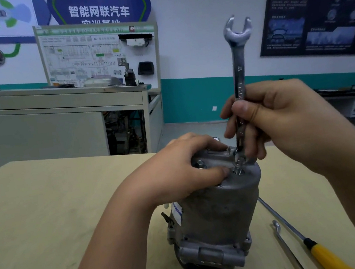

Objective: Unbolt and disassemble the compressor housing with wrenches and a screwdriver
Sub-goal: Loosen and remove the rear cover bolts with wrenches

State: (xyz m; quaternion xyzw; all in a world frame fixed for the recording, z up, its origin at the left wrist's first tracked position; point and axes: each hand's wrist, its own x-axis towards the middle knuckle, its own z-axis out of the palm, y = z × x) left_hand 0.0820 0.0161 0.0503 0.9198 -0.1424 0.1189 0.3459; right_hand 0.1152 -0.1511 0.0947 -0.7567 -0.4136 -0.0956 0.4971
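A grey cast-metal compressor housing (218, 214) stands upright on the wooden table (47, 219). My left hand (189, 166) lies over its top end, fingers curled around the cap. My right hand (283, 120) grips the shaft of a silver combination wrench (238, 65), which stands almost vertical. The wrench's open jaw points up; its lower end sits on a bolt (239, 166) at the top right of the housing. Another bolt head (200, 164) shows beside my left fingers.
A screwdriver with a yellow handle (323, 253) and long shaft lies on the table to the right of the housing. A thin metal rod or second wrench (286, 246) lies beside it. Behind the table stand a grey workbench (57, 118) and a training board (98, 54).
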